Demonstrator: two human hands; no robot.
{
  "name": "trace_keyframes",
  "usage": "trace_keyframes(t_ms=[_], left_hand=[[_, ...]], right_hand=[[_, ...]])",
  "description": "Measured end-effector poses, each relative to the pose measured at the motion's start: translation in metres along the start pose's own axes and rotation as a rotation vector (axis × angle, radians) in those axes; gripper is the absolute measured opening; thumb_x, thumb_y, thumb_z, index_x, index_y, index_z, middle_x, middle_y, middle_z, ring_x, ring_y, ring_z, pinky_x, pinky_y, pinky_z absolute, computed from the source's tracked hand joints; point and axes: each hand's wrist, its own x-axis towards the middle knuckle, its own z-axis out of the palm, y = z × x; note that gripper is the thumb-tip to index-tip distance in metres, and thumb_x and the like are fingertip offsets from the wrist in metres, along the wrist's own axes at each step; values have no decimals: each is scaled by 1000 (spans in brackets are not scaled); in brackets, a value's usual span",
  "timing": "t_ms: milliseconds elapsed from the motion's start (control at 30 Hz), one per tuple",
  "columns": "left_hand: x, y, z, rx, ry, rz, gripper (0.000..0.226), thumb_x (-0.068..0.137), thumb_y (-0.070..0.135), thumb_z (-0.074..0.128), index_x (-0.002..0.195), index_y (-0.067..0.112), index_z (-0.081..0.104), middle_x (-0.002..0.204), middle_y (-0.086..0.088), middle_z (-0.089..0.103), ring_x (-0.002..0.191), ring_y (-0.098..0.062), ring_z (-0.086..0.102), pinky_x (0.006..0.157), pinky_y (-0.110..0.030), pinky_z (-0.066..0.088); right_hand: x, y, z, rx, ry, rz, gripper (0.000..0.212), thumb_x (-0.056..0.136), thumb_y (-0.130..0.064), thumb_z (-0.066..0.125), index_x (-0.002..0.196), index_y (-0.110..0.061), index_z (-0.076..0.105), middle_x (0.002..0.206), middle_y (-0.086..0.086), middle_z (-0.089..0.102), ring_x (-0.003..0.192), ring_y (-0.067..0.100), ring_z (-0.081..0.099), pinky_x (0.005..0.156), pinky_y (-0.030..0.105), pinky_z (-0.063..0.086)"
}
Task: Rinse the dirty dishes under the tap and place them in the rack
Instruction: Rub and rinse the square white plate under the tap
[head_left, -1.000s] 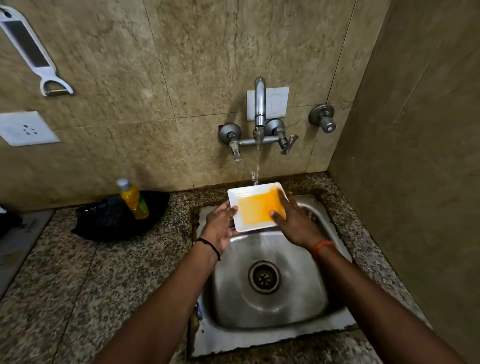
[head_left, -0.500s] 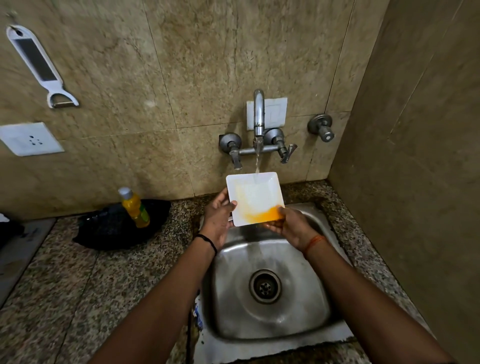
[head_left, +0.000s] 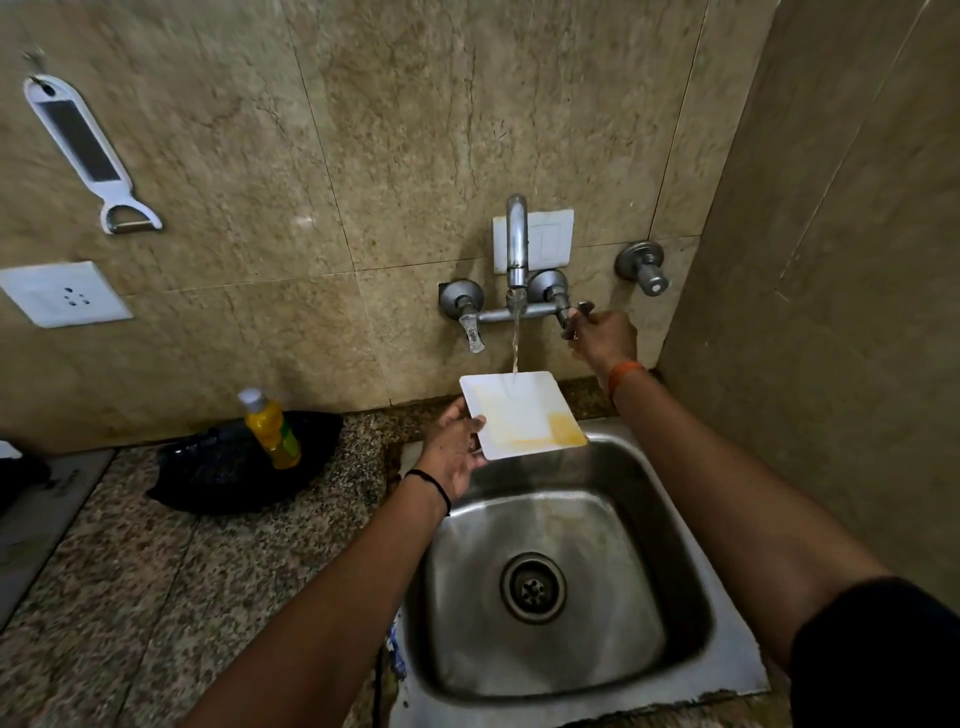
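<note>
A square white plate (head_left: 519, 413) with a yellow stain along its near right corner is held over the steel sink (head_left: 691, 587). My left hand (head_left: 457, 452) grips the plate's left edge. Water runs from the wall tap (head_left: 516, 249) onto the plate's far edge. My right hand (head_left: 602, 338) is raised to the tap's right handle (head_left: 574, 319), with its fingers curled around the lever. No rack is in view.
A yellow bottle (head_left: 270, 428) stands on a black bag (head_left: 228, 467) on the granite counter (head_left: 156, 597) to the left. A white peeler (head_left: 88, 156) and a socket (head_left: 62, 293) are on the tiled wall. A side wall closes in on the right.
My right hand left the plate and rose to the tap's right handle. Much of the yellow stain has washed off. The water stream is stronger, and the left hand alone holds the plate.
</note>
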Motion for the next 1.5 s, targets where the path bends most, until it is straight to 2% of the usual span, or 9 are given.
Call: trace_keyframes(t_ms=[200, 400, 500, 633, 733, 900, 1067, 1333, 1500], left_hand=[[5, 4, 1, 12, -19, 7, 45, 95, -2, 43, 137, 15, 48, 125, -12, 61, 93, -26, 62, 69, -37, 53], [10, 2, -4, -15, -25, 2, 46, 94, -3, 43, 137, 15, 48, 120, -12, 61, 91, -25, 62, 79, -43, 52], [12, 2, -5, -44, -32, -7, 47, 95, -3, 43, 137, 15, 47, 124, -12, 59, 96, -27, 60, 81, -45, 52], [12, 0, -8, -74, -24, -47, 43, 97, 0, 42, 136, 15, 46, 131, -14, 56, 106, -31, 58, 74, -45, 53], [11, -7, -12, -96, 7, -104, 38, 97, -2, 39, 133, 9, 46, 124, -16, 56, 108, -33, 55, 82, -48, 50], [11, -28, -16, -98, 61, -203, 43, 94, -7, 37, 137, -4, 39, 136, -25, 51, 108, -37, 55, 71, -44, 57], [12, -30, -12, 66, 131, -165, 32, 93, 8, 58, 124, 9, 53, 109, -13, 64, 78, -21, 65, 60, -37, 56], [35, -12, -15, 452, 441, 35, 54, 89, 53, 55, 97, 1, 68, 104, -18, 69, 91, -33, 66, 79, -42, 56], [30, -7, -9, 505, 340, 22, 35, 98, 26, 46, 109, -3, 63, 109, -22, 66, 94, -35, 65, 75, -36, 53]], right_hand=[[15, -1, 5, -72, 33, 28, 34, 86, -33, 61, 92, -2, 73, 92, 15, 73, 82, 32, 70, 77, 44, 59], [-10, 9, 0, 73, -25, 121, 31, 90, -40, 59, 77, -13, 67, 89, 11, 72, 84, 27, 69, 81, 41, 57], [-41, 23, -3, -103, -180, 182, 41, 94, -41, 54, 104, -2, 63, 98, 12, 62, 87, 26, 58, 79, 35, 49], [-71, 36, -14, 13, -551, 406, 36, 100, -15, 46, 130, 5, 44, 90, 17, 63, 70, 26, 64, 65, 41, 60], [-77, 27, -22, -2, -607, 370, 30, 99, -3, 44, 126, 11, 44, 80, 15, 62, 53, 17, 65, 46, 23, 56], [-73, 0, -19, -156, -719, 204, 28, 98, 2, 42, 123, 14, 46, 84, 21, 64, 46, 14, 67, 45, 22, 55], [-66, 4, -21, -227, -722, 78, 32, 96, 4, 44, 127, 9, 50, 108, 24, 62, 76, 30, 69, 61, 32, 61], [-71, 37, -21, 1, -656, 144, 34, 90, 9, 54, 124, 8, 54, 113, 22, 63, 76, 20, 67, 55, 24, 59], [-65, 56, -17, 31, -558, 168, 37, 90, 6, 56, 126, 6, 54, 120, 21, 63, 82, 23, 68, 56, 25, 59]])
